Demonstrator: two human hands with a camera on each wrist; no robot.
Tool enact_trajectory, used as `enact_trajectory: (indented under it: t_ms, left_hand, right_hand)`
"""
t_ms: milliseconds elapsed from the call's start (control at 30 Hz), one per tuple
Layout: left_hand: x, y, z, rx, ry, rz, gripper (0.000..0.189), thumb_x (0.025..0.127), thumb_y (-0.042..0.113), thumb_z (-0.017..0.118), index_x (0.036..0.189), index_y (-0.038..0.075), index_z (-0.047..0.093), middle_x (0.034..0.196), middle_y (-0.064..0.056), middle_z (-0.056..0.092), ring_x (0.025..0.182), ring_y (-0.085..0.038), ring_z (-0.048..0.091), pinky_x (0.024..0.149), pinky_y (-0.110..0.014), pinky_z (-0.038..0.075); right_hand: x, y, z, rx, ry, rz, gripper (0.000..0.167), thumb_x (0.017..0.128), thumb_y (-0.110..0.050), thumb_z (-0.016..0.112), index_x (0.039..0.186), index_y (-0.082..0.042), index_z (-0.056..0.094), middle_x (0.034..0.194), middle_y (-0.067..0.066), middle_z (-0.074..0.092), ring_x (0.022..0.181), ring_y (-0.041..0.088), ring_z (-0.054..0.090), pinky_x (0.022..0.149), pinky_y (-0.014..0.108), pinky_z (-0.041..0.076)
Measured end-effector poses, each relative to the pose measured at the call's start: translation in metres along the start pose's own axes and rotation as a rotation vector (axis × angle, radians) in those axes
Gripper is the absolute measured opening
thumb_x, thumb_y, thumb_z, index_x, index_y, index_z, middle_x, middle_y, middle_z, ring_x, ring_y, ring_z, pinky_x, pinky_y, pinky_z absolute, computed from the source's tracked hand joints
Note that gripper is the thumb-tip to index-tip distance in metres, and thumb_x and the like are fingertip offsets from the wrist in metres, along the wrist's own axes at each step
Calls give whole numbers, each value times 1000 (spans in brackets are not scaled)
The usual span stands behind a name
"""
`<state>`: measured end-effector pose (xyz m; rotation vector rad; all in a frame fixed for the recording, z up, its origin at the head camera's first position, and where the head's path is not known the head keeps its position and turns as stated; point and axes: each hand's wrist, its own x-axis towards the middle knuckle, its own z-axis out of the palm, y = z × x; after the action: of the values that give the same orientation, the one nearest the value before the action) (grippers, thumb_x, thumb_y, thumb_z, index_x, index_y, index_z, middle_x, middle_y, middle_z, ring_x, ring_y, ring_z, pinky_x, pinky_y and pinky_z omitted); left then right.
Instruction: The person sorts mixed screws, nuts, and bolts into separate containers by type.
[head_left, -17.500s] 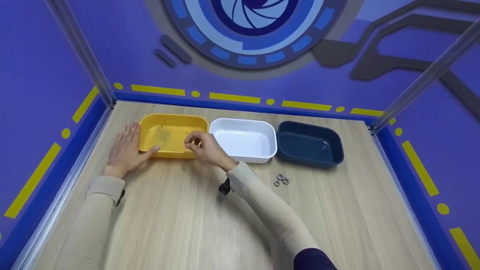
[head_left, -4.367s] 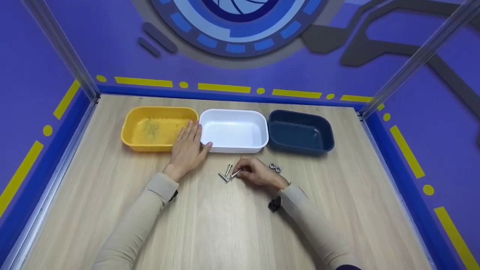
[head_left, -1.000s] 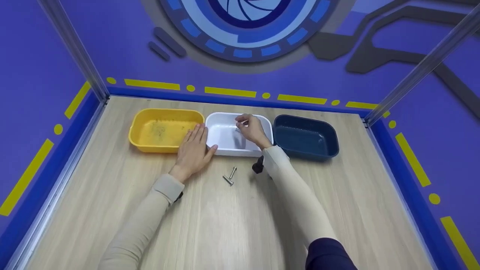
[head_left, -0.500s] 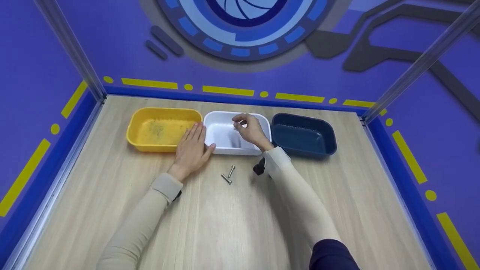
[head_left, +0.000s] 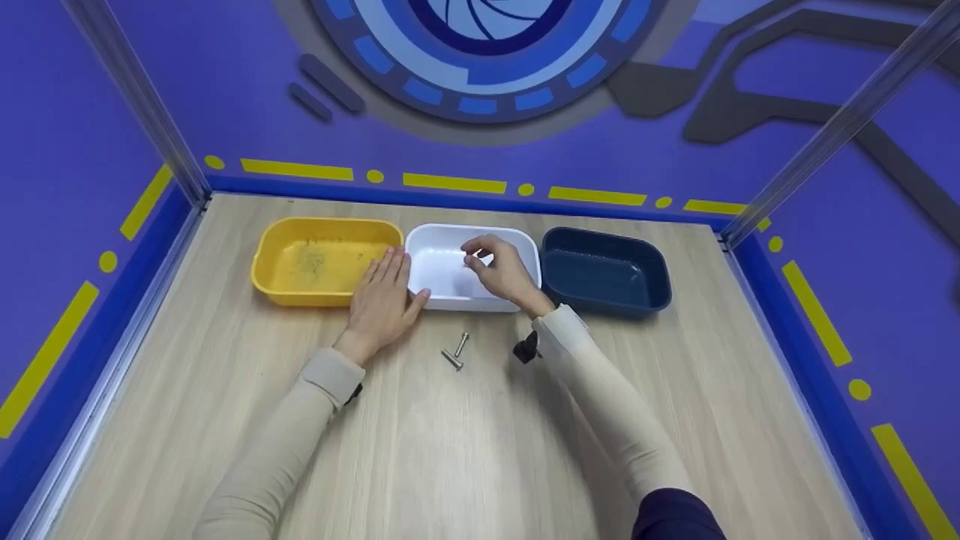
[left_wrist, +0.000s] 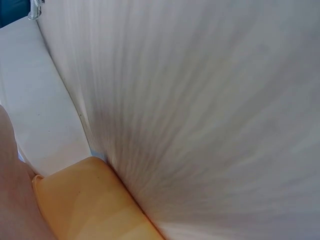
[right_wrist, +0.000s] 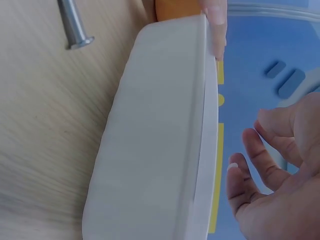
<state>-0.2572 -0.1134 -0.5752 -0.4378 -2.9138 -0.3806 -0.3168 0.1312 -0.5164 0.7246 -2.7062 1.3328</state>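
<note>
My right hand (head_left: 501, 271) hovers over the white bin (head_left: 472, 304), thumb and fingers loosely bent. In the right wrist view, nothing shows between the fingers of that hand (right_wrist: 280, 170). My left hand (head_left: 380, 300) rests with fingers extended across the adjoining rims of the yellow bin (head_left: 300, 298) and the white bin. Two metal bolts, one upper (head_left: 462, 344) and one lower (head_left: 452, 361), lie on the table in front of the white bin. One bolt (right_wrist: 74, 25) also appears in the right wrist view. Part of the white bin's floor is hidden by the right hand.
A dark blue bin (head_left: 607, 304) stands to the right of the white one, completing a row along the back of the wooden table (head_left: 420, 450). Blue printed walls (head_left: 480, 161) enclose the back and sides. My right forearm covers the area where nuts lay.
My right hand pinched a bolt among three on the table, carried it over the white bin and has loosened its fingers. Earlier, the left hand moved from the yellow bin's left side.
</note>
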Motion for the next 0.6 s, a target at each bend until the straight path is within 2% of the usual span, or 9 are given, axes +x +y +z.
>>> enact_trajectory:
  t_ms: [200,467,600]
  left_hand:
    - [-1,0,1,2,-2,-5,83,112,57,34,166,-6,27,175,-21,24,165,-37,20,136,-51,18]
    - [-2,-1,0,-7,-6,-7,82,113,57,34,166,-6,26,176,-21,22,165,-36,19,136,-52,18]
    - [-2,-1,0,-14,4,-3,82,113,56,35,166,-6,27,176,-21,23,165,-36,19,136,-52,19]
  right_hand:
    - [-13,-3,0,5,-5,-49,19,102,-6,70,119,2,75,116,17,76,106,30,70,79,28,54]
    - [-32,-4,-2,28,-21,-90,19,102,-6,70,119,1,75,116,16,75,105,30,69,84,52,59]
    - [-39,-2,0,48,-34,-99,20,102,-6,70,119,3,74,119,17,75,104,31,68,85,57,58]
